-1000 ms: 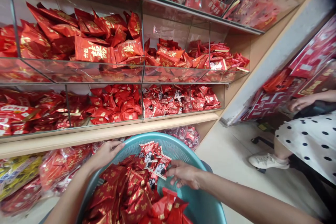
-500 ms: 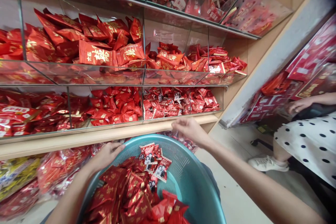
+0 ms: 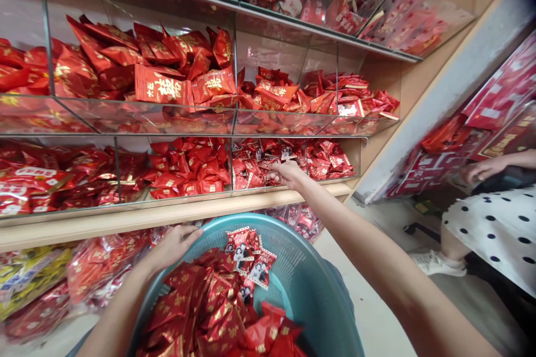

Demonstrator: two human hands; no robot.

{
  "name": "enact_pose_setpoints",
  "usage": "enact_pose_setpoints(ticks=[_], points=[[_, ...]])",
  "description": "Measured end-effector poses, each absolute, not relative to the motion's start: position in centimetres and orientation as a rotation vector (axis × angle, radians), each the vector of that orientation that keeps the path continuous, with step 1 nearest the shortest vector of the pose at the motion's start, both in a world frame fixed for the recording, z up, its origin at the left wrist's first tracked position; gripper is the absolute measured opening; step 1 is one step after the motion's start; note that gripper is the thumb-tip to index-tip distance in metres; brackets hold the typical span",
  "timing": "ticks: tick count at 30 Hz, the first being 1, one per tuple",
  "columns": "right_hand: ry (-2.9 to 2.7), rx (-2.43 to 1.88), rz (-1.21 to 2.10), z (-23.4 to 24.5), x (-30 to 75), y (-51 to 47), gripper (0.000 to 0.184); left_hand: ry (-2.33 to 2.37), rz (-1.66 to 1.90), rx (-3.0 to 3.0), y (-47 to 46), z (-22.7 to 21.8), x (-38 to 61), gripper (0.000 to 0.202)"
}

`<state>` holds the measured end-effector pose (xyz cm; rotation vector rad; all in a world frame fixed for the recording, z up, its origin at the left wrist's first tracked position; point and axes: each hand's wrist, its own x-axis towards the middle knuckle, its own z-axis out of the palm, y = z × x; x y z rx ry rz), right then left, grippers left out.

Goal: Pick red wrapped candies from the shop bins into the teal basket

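My left hand (image 3: 176,244) is closed on the far left rim of a teal plastic basket (image 3: 322,279), thumb and fingers at its edge. Inside lie large dark red foil packets with gold print (image 3: 226,290), plain bright red packets (image 3: 268,329), and small red wrapped candies with cartoon figures (image 3: 251,256). Over the front lip of the lowest shelf bin reaches my right hand (image 3: 288,174), its fingertips pinched on a small red candy among matching candies (image 3: 249,170). The fingers partly hide that candy.
Shelf tiers with clear dividers hold red packets (image 3: 163,86) above. Bagged sweets (image 3: 100,265) lie under the wooden ledge (image 3: 167,215). At right, a person in a polka-dot skirt (image 3: 498,228) sits near a grey wall edge (image 3: 422,117), one hand (image 3: 488,167) showing.
My right hand has gone from above the basket's far rim forward into the low candy bin. My left hand stays at the rim. The view has shifted slightly.
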<state>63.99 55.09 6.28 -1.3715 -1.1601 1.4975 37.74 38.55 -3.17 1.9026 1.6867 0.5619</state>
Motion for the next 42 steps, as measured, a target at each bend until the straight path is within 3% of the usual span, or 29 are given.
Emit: enact_pose_setpoints(ticks=[16, 23, 33, 37, 42], points=[[-1.133, -1.150, 1.481, 5.9, 66.4, 50.7, 0.013, 1.713, 0.569, 1.876, 38.6, -3.1, 37.9, 0.047], [-1.653, -1.090, 1.228, 5.1, 69.4, 44.7, 0.026, 1.712, 0.583, 1.838, 38.6, -3.0, 37.9, 0.048], [-1.755, -1.109, 1.213, -1.1, 68.3, 42.0, 0.030, 1.697, 0.595, 1.793, 38.6, -2.9, 38.0, 0.047], [-1.866, -1.052, 1.126, -2.1, 68.3, 41.8, 0.030, 1.727, 0.547, 1.805, 38.4, -2.6, 37.9, 0.048], [-1.947, -1.128, 1.258, -3.1, 68.5, 41.8, 0.028, 1.733, 0.512, 1.844, 38.5, -2.7, 37.8, 0.049]])
